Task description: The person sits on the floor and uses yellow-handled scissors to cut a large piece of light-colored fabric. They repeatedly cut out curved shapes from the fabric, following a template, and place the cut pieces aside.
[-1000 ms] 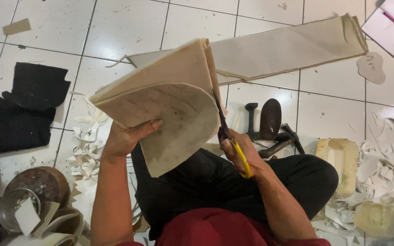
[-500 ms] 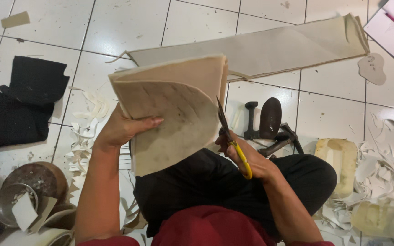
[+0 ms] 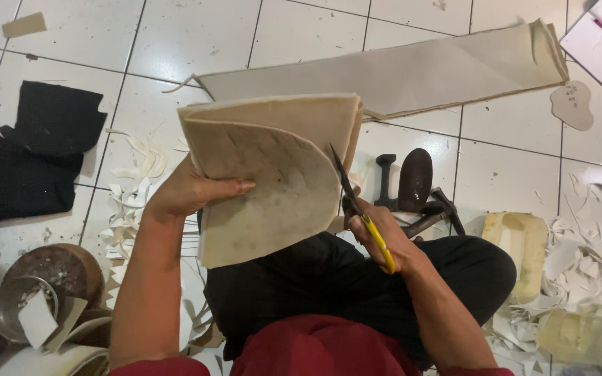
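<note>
Beige folded stack of stiff sheet material (image 3: 273,174) held up over the lap | left hand (image 3: 189,191) fingers clamp its edge | right hand (image 3: 377,233) fingers clenched round yellow-handled scissors (image 3: 360,209), blades at the curved right edge | white tiled floor (image 3: 175,42) below

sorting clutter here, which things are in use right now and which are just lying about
In use: folded beige sheet in left hand; scissors in right hand.

Lying about: long beige strip, black cloth, hammer, offcuts, metal tin.

Left hand (image 3: 189,191) grips a folded stack of beige sheets (image 3: 273,174); right hand (image 3: 377,237) works yellow-handled scissors (image 3: 357,205) along its curved edge; pale offcuts (image 3: 134,202) litter the tiled floor (image 3: 175,42).
</note>
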